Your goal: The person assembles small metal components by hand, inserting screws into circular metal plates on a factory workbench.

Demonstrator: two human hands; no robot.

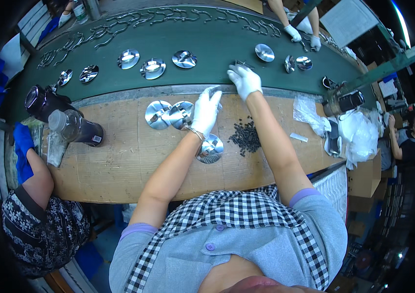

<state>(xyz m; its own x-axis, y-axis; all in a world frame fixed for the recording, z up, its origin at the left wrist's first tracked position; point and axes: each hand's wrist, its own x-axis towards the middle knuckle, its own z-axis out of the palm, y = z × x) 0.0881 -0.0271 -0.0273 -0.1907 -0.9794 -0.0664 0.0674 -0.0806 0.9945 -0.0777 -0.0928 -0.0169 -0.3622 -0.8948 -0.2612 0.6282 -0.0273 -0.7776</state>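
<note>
My left hand (206, 113), in a white glove, is closed above the cardboard-covered bench, with a shiny metal piece (214, 91) at its fingertips, mostly hidden by them. Beyond the bench edge, my gloved right hand (245, 82) reaches over the green belt (222, 80), its fingers stretched out. A small dark metal piece (244, 64) lies at its fingertips, partly covered. Beside my left hand are two round shiny metal discs, one at its left (158, 115) and another touching the wrist side (182, 115). A third disc (211, 148) is below that wrist. Small black pegs (246, 136) lie heaped under my right forearm.
Several similar discs (184, 59) and rows of curved metal handles (144, 18) lie on the belt. Bottles (75, 127) stand at left, plastic bags (363, 132) at right. A co-worker's gloved hands (302, 36) work across the belt; another person (36, 219) sits at left.
</note>
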